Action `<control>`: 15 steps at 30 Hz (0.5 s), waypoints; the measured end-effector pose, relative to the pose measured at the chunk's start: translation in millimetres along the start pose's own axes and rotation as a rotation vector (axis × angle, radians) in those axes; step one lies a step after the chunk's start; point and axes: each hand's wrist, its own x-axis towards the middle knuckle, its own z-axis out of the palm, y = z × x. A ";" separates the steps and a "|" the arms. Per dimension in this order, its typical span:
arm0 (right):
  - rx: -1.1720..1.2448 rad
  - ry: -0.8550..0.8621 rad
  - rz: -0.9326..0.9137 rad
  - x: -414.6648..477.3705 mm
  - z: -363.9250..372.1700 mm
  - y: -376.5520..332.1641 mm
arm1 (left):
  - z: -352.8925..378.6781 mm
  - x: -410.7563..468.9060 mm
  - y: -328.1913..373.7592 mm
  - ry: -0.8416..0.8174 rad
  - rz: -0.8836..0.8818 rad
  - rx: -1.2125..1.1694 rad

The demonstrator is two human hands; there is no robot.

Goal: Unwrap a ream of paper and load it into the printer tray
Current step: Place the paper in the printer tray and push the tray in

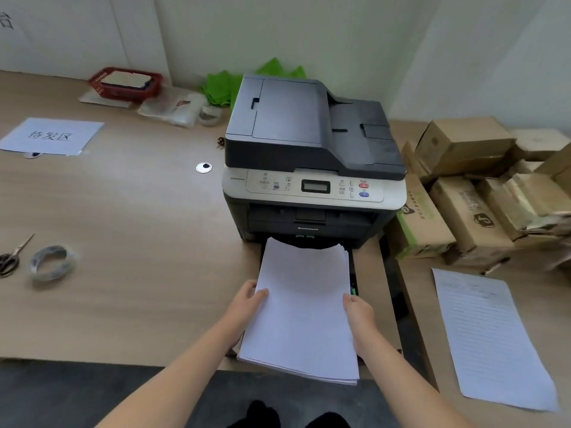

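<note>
At the front of the Lenovo printer, the stack of white paper lies over the pulled-out tray, far end toward the slot; left hand and right hand clasp its long edges, fingers steadying the sheets square for loading

The printer, straight ahead of the hands beyond the paper stack, bears the brand "lenovo" on its dark front panel. A white sheet lying on the desk far off to the left of the left hand carries three large Chinese characters, "待发区". Print on the cardboard boxes to the right is too blurred to read.
</note>
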 end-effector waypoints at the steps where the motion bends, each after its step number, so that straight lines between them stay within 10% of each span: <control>1: -0.010 0.019 -0.001 5.2 0.4 -4.7 | 2.1 4.2 2.7 -0.004 -0.013 -0.006; 15: -0.094 0.035 -0.101 60.1 -3.3 -43.1 | 37.0 48.9 10.7 0.162 -0.011 -0.044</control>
